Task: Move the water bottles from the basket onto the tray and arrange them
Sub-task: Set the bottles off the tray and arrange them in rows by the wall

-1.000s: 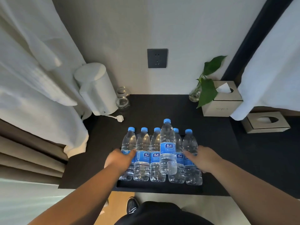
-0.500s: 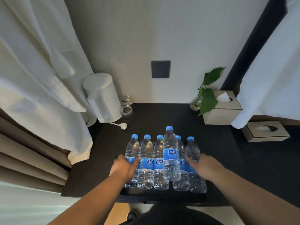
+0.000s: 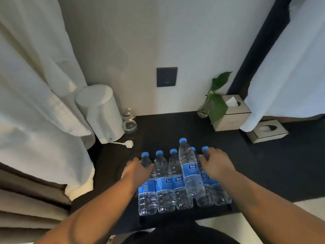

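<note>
On black counter (image 3: 263, 173) against white wall: left hand (image 3: 136, 170), right hand (image 3: 217, 162) gripping outermost bottles (image 3: 165, 182).

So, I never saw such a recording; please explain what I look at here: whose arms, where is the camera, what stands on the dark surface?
There is no machine. The camera sits on a person's head and looks down at their bare arms. Six clear plastic water bottles with blue caps stand together on a black tray on the dark counter. The left hand touches the leftmost bottle; the right hand rests on the rightmost bottle, near its cap. Nothing is lifted. Behind stand a white kettle, a plant in a glass vase and a tissue box.
</note>
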`<state>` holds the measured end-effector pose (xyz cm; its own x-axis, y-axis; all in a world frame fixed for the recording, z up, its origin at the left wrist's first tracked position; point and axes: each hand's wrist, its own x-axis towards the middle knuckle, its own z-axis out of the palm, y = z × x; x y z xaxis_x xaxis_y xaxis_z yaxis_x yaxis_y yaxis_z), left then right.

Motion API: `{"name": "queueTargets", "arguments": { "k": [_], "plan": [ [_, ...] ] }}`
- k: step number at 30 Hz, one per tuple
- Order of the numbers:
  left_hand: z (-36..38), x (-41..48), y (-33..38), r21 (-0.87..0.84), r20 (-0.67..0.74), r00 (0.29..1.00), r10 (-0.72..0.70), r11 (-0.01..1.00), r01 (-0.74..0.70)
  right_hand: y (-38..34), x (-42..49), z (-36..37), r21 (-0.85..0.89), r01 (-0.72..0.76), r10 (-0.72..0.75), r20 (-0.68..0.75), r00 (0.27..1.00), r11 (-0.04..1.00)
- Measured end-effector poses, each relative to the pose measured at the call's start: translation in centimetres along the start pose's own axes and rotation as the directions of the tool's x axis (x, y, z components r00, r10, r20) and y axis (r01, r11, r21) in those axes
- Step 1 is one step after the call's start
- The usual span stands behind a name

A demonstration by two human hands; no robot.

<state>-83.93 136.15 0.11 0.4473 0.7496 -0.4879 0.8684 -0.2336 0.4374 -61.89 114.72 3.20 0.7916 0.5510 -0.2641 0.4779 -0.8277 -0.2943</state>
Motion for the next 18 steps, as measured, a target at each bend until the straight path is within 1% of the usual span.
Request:
{"name": "queueTargets", "arguments": {
  "k": [2,4,5,7,10,13,18],
  "plan": [
    [-0.2,0.5,-0.1,0.006,0.027,0.999,0.04,0.999,-0.04,-1.1,-0.3,0.2,0.1,-0.046,0.046,0.004,0.999,0.994],
    [-0.2,1.1,0.0,0.083,0.054,0.993,0.107,0.99,-0.111,-2.2,-0.7,0.6,0.195,-0.093,0.09,0.022,0.996,0.976],
    [-0.3,1.6,0.0,0.102,0.057,0.991,0.117,0.987,-0.123,-2.7,-1.0,0.8,0.217,-0.091,0.088,0.022,0.996,0.972],
    [-0.3,2.7,-0.1,0.09,0.062,0.994,0.088,0.991,-0.094,-3.8,-1.3,1.2,0.215,-0.077,0.072,0.031,0.997,0.973],
    [-0.3,4.1,0.0,0.075,0.096,0.995,0.013,0.997,-0.021,-5.2,-1.3,1.2,0.178,-0.117,0.101,0.095,0.99,0.977],
    [-0.3,4.6,0.3,0.053,0.075,0.997,-0.035,0.998,0.031,-5.9,-1.3,1.0,0.162,-0.152,0.134,0.117,0.984,0.975],
    [-0.2,4.6,-0.3,-0.015,0.09,0.996,-0.01,1.0,0.012,-6.6,-0.2,0.9,0.064,-0.141,0.133,0.117,0.984,0.988]
  ]
}}
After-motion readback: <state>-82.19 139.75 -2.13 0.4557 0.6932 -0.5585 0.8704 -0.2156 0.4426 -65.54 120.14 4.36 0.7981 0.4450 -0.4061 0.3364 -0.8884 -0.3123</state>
